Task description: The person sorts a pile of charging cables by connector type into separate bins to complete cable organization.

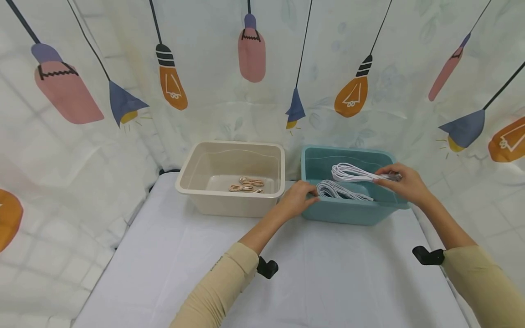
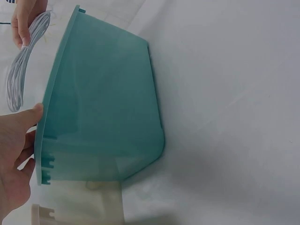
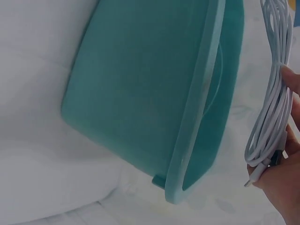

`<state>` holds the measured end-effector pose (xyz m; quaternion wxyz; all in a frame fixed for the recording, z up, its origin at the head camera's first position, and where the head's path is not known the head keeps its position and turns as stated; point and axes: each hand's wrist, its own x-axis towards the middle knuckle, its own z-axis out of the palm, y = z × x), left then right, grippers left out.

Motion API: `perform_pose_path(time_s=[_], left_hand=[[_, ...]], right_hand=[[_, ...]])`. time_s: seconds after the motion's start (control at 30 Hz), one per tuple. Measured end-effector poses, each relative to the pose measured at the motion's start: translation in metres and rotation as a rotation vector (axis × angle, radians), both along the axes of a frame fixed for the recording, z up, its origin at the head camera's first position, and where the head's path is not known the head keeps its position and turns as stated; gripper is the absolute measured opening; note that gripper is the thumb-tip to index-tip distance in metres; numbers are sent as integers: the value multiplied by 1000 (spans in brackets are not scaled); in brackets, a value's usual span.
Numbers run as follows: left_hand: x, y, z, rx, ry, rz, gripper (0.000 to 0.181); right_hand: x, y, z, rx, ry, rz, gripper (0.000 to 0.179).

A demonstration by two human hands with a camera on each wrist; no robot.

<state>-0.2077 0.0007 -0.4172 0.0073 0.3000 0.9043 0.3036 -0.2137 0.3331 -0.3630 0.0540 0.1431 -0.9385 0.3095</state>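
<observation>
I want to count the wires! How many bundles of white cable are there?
2. One coiled white cable bundle is held by the right hand above the teal plastic bin; the other white bundle lies at the bin's front edge. More could be hidden inside.

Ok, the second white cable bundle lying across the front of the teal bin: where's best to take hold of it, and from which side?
Take the second white cable bundle around its middle, where the strands run together, coming from above over the teal bin's near rim. It lies flat and slanted, looped end by the left hand. The right hand already holds another bundle, so the left is probably closer.
</observation>
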Motion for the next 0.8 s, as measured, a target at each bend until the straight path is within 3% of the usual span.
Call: perform_pose_path(time_s=[0.43,0.8], left_hand=[[0,-1,-2,-3,12,-7,12],[2,-1,-3,2,29,5,14]], right_hand=[[-26,2,2,-1,-70,-90,42],[-29,-5,8,-94,-44,-126,55]])
